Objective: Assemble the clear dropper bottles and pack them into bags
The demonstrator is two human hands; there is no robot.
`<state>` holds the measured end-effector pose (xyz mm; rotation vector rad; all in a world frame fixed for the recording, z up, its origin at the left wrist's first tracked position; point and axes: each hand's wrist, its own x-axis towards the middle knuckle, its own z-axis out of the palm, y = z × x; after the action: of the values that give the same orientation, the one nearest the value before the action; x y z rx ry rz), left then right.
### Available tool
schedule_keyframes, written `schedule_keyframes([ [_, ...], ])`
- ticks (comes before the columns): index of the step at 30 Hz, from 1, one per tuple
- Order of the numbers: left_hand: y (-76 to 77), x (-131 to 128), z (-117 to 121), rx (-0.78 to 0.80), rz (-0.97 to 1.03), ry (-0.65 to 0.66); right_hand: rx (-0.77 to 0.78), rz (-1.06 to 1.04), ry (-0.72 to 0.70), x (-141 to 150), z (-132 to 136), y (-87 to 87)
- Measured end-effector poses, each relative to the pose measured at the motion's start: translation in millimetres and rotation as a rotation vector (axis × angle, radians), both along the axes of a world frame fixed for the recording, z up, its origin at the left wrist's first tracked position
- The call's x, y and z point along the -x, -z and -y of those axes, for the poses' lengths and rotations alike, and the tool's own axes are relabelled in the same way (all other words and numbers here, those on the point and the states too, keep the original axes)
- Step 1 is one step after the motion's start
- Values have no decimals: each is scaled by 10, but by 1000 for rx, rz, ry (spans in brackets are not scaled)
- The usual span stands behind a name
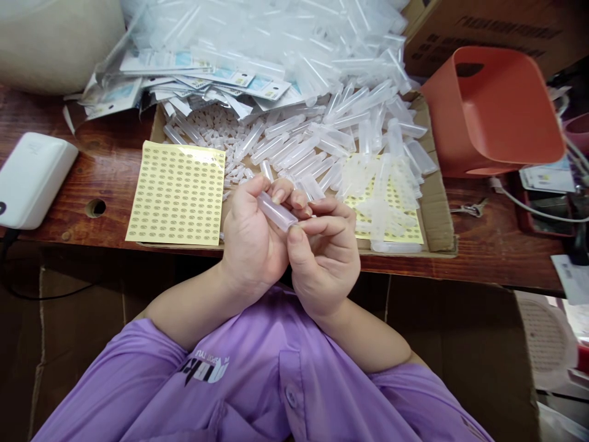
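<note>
A short translucent plastic tube (277, 212) lies slantwise across the fingers of my left hand (252, 239), whose thumb and curled fingers hold it. My right hand (326, 255) pinches with thumb and index finger at the tube's lower right end. Whether a small piece sits between those fingertips, I cannot make out. Just beyond both hands, many similar loose tubes (294, 150) lie in a shallow cardboard tray (437, 212). A yellow sheet of small oval stickers (177, 193) rests on the tray's left front. Another sticker sheet (407, 230) at the right is partly covered by clear tubes.
Small white plastic parts (214, 126) are heaped in the tray below printed packets (184, 80). Behind them rises a large clear bag of tubes (285, 31). An orange-red bin (442, 123) and keys (470, 209) are at the right; a white power bank (34, 178) is at the left.
</note>
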<state>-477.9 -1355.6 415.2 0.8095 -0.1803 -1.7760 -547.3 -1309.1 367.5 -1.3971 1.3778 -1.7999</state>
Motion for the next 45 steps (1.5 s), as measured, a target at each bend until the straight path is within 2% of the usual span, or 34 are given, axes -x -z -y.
schedule_keyframes([
  [4, -15, -6, -1, -5, -28, -5, 35, 88, 5, -23, 31, -3],
  [9, -46, -3, 15, -3, -77, -27, 71, 283, -66, -45, 86, 24],
  [13, -32, -7, 22, 15, -72, -12, 79, 266, -113, -30, 84, 34],
  [17, -25, -14, 14, -17, 20, 1, 1, 156, -81, 11, 64, 38],
  [21, -45, -30, 5, -10, -65, -6, -59, 70, -122, 96, 47, 34],
  [23, -50, -33, -4, -12, -64, -7, -53, -64, -140, 149, 31, -4],
  [26, -39, -5, -30, -48, 13, 22, 67, -358, -109, 230, -6, -97],
  [29, -19, 57, -77, -67, 101, 100, 186, -572, -92, 319, -44, -158],
  [33, -52, 77, -168, 117, 214, 328, 162, -588, -1, 575, -79, -116],
  [35, -107, 0, -199, 259, 397, 414, 156, -571, 119, 833, -105, -73],
  [36, -138, -68, -199, 350, 557, 423, 152, -586, 192, 1000, -124, -57],
  [39, -220, -390, -98, 650, 1236, 304, 17, -681, 366, 1597, -209, -40],
  [40, -240, -528, -29, 703, 1465, 256, -26, -769, 333, 1798, -245, -39],
  [41, -257, -672, 53, 676, 1686, 217, -82, -836, 291, 1982, -280, -34],
  [42, -271, -818, 142, 627, 1894, 240, -128, -882, 277, 2140, -313, -22],
  [43, -284, -960, 234, 554, 2015, 218, -194, -931, 217, 2264, -338, 2],
  [45, -302, -1210, 404, 420, 2070, 203, -170, -985, 207, 2389, -359, 77],
])
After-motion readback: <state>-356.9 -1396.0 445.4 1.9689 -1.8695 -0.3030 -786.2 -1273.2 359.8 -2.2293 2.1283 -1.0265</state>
